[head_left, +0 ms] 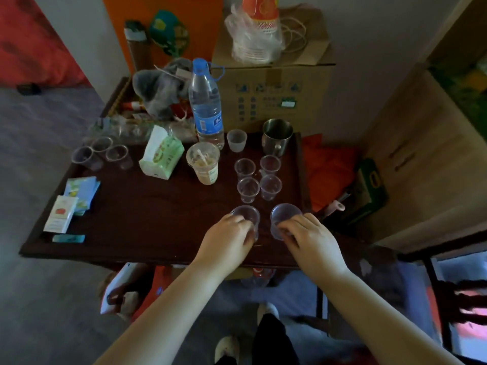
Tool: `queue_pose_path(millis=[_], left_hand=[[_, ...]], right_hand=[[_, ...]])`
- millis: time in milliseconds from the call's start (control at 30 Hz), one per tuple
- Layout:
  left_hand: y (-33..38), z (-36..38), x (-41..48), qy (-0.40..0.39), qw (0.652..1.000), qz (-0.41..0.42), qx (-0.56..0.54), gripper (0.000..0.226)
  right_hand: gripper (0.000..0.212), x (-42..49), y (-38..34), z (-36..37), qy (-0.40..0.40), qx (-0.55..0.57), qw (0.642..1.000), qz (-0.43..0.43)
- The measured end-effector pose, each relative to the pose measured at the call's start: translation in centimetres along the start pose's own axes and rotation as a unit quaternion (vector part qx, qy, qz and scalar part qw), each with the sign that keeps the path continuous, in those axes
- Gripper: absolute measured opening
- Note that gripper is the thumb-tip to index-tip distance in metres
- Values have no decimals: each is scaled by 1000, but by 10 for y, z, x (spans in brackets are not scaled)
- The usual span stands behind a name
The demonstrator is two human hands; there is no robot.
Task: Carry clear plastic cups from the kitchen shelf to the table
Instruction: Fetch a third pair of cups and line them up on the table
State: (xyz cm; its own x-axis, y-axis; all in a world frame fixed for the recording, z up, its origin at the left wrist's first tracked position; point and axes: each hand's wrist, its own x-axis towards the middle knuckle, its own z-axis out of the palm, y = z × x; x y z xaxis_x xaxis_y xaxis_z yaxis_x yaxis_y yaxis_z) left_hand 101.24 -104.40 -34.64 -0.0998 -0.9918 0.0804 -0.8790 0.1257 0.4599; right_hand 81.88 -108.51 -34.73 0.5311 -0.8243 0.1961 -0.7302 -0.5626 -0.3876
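Standing upright near the front edge of the dark wooden worktop (137, 206), two clear plastic cups (246, 216) (284, 213) are each pinched at the near wall by one grip, left hand (228, 243) and right hand (312, 242).

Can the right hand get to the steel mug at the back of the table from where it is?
Probably not cleanly: the right hand holds a clear cup, and four upright cups stand between it and the steel mug.

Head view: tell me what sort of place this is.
Probably a lived-in room at home, not a workplace. A cluttered dark wooden table holds a water bottle and a tissue pack, a cardboard box stands behind it, and both hands set down clear cups.
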Motion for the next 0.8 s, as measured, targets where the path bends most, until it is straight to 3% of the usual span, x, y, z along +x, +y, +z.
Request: queue_pose_path(millis=[400,800], left_hand=[[-27,74,57,-23,995,-63,70,10],[-41,105,72,-53,990,-99,88,11]], right_hand=[[24,58,73,66,-107,-3,994,-18],[32,67,98,100,-127,6,991,-31]])
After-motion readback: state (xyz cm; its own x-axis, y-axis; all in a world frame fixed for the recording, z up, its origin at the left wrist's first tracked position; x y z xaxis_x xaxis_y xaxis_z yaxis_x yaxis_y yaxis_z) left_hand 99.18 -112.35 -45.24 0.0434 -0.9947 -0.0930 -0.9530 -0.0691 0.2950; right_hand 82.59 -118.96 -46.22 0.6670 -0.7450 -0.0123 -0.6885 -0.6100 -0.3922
